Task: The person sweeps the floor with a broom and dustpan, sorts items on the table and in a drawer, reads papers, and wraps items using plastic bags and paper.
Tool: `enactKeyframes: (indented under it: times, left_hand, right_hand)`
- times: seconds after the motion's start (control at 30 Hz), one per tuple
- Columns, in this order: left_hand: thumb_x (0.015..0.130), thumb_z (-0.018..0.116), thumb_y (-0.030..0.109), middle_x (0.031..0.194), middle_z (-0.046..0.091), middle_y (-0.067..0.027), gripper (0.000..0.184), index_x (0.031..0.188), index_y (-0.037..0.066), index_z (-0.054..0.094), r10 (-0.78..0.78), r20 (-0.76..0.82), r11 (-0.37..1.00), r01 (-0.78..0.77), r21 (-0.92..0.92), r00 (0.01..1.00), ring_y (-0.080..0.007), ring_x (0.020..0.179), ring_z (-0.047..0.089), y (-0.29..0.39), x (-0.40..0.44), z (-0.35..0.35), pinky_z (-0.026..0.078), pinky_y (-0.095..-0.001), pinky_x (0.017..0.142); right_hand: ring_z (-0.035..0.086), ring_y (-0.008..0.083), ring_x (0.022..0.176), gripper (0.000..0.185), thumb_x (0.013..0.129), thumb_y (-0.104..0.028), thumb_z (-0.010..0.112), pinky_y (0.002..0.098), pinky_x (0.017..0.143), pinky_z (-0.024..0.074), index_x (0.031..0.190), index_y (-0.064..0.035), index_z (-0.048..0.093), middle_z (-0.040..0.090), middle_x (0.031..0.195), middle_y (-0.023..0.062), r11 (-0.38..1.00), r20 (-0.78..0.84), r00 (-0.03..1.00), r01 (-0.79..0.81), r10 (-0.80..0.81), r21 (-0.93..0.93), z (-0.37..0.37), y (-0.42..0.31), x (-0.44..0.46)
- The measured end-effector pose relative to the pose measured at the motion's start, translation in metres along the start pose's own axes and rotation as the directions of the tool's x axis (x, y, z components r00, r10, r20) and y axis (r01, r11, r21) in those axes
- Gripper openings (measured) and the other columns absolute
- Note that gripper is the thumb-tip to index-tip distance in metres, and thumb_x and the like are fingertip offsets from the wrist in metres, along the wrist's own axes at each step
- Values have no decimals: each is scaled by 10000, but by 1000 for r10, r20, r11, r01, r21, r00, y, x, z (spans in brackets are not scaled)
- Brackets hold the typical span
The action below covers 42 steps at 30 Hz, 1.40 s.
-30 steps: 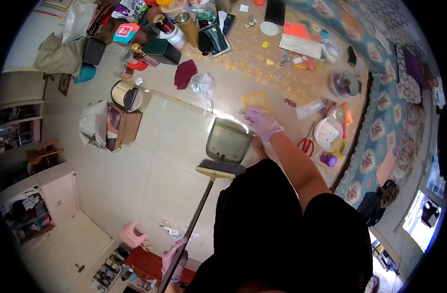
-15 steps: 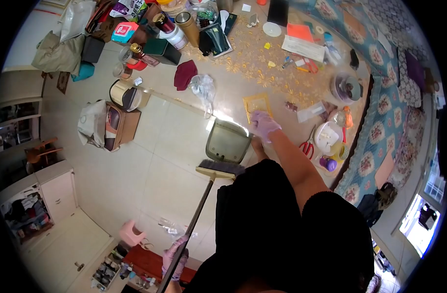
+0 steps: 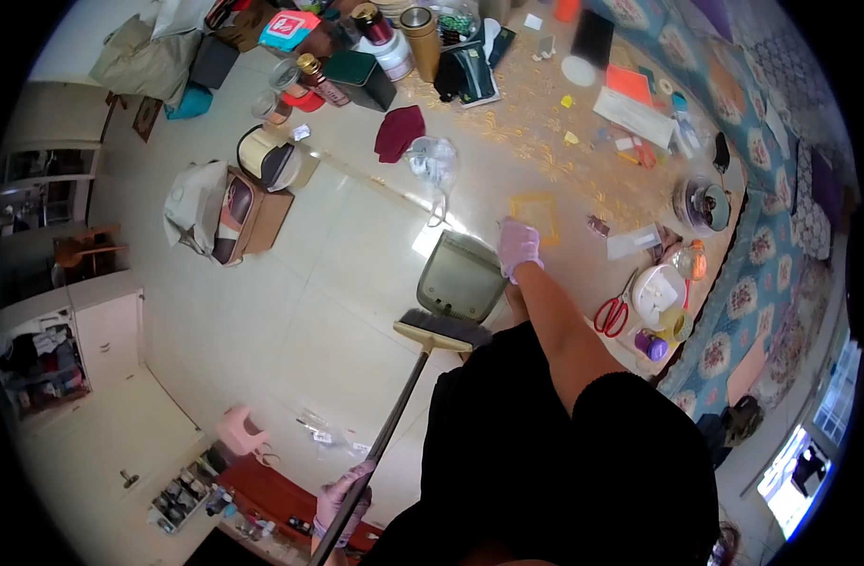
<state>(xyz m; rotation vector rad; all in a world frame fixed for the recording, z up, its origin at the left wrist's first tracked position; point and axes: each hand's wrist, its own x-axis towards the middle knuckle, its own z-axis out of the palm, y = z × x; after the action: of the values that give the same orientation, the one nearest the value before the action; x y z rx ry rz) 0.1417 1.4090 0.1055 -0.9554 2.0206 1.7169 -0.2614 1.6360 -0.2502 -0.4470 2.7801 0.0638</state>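
My left hand [image 3: 342, 500], in a pale purple glove, is wrapped round the long handle of a broom [image 3: 436, 332], whose bristles rest beside a grey-green dustpan [image 3: 462, 275] on the floor. My right hand [image 3: 520, 247], gloved alike, is at the table's near edge, just above the dustpan's right side. Its fingers look pressed together; anything between them is hidden. A thin yellow square frame [image 3: 534, 219] lies on the table right by those fingers. Red-handled scissors [image 3: 612, 315] and a white bowl [image 3: 658, 292] are to the right.
The table [image 3: 507, 141] bears a maroon cloth [image 3: 400, 133], a clear plastic bag [image 3: 434, 165], bottles, jars and papers. On the floor are a cream bin [image 3: 268, 157], a cardboard box [image 3: 262, 226], plastic wrappers [image 3: 323, 429] and a pink stool [image 3: 241, 429].
The view has shifted, so the scene sits differently in the frame. My right hand's fingers, more spread before, are drawn together beside the yellow frame. My left hand still holds the broom.
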Motion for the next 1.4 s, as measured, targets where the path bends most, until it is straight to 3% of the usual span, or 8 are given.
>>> enactKeyframes:
  times: [0.13, 0.23, 0.47, 0.57, 0.83, 0.97, 1.27, 1.4]
  left_hand:
    - [832, 596, -79, 940, 653, -70, 415, 1166, 161, 643, 174, -94, 985, -172, 26, 980, -80, 557, 512, -18, -10, 1, 420, -190, 475]
    - [859, 649, 118, 673, 557, -33, 257, 1079, -14, 652, -568, -4, 675, 464, -574, 823, -92, 491, 485, 3, -23, -3, 343, -204, 414]
    - [844, 609, -1, 623, 526, -7, 309, 1147, 47, 649, -616, 3, 630, 494, -599, 788, -70, 490, 468, -32, -62, -14, 348, -195, 428]
    - [820, 572, -78, 619, 514, 4, 422, 1192, 111, 640, -14, -149, 997, 3, -74, 989, -62, 508, 474, -12, -65, -3, 354, -186, 439]
    - [779, 576, -96, 626, 508, 31, 503, 1215, 149, 629, -145, -172, 989, 135, -67, 974, -52, 514, 473, -27, -53, 1, 365, -188, 439]
    - [897, 591, 136, 730, 514, 20, 343, 1236, 89, 590, -247, -165, 940, 195, -281, 955, -71, 528, 383, -45, -39, 14, 308, -223, 442]
    - [809, 549, -53, 641, 493, 24, 453, 1228, 109, 603, -452, -333, 891, 440, -116, 828, -56, 462, 409, -31, 74, 50, 362, -208, 413]
    - [832, 520, -14, 639, 474, 27, 421, 1233, 90, 593, -407, -350, 912, 394, -113, 843, -54, 452, 386, -43, 111, 63, 345, -204, 409]
  right_hand:
    - [691, 287, 742, 127, 764, -83, 603, 390, 614, 545, 841, -64, 703, 682, 793, 128, 955, 238, 927, 296, -289, 10, -4, -38, -48]
    - [686, 296, 750, 138, 783, -84, 573, 406, 639, 545, 806, -31, 698, 676, 804, 180, 940, 266, 914, 245, -306, 239, 27, -73, -84]
    - [665, 347, 812, 173, 818, -134, 555, 401, 757, 527, 768, -85, 714, 676, 800, 183, 968, 608, 758, 130, -235, 213, -41, -112, -115]
    - [694, 280, 807, 114, 720, -79, 670, 371, 666, 550, 816, -55, 726, 696, 807, 144, 940, 375, 862, 298, -340, 168, 4, -105, -107]
    - [589, 282, 1034, 240, 841, -139, 562, 368, 867, 486, 1063, -88, 636, 609, 1084, 127, 951, 63, 949, 306, -308, 41, -32, -55, -28]
    - [574, 309, 1066, 316, 891, -315, 519, 386, 906, 461, 1102, -99, 613, 613, 1118, 117, 868, 87, 996, -46, 3, 495, -100, -56, 19]
    - [592, 295, 1096, 673, 814, -600, 581, 341, 942, 451, 1149, -16, 587, 645, 1117, 164, 704, 104, 943, -307, 316, 640, -63, -75, 107]
    - [611, 316, 1059, 463, 754, -371, 698, 359, 912, 475, 1028, -1, 657, 641, 1089, 220, 912, 158, 986, -14, -56, 410, -68, -65, 143]
